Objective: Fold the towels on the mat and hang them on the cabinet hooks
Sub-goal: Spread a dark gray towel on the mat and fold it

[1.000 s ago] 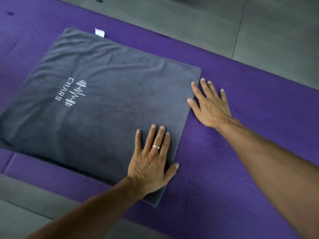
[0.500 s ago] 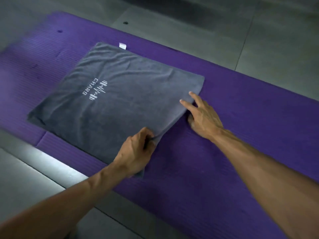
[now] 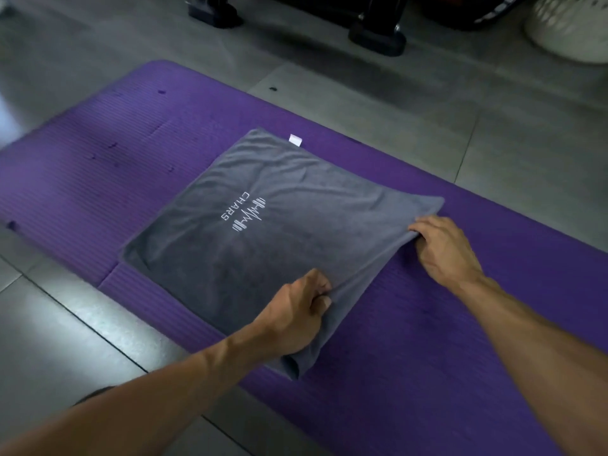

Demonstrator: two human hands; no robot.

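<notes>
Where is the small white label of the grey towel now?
In the head view, the white label sticks out from the far edge of the grey towel, near its far left corner, lying on the purple mat, far from both hands.

Dim, soft-focus wide-angle view, glare patch on the floor (image 3: 82, 311) at left, edges bowed and blurred.

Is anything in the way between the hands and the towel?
No. Both hands already hold the towel along its right edge: the left hand grips near the front corner, the right hand pinches near the far corner. Nothing lies on the towel. The cabinet hooks are out of view.
</notes>
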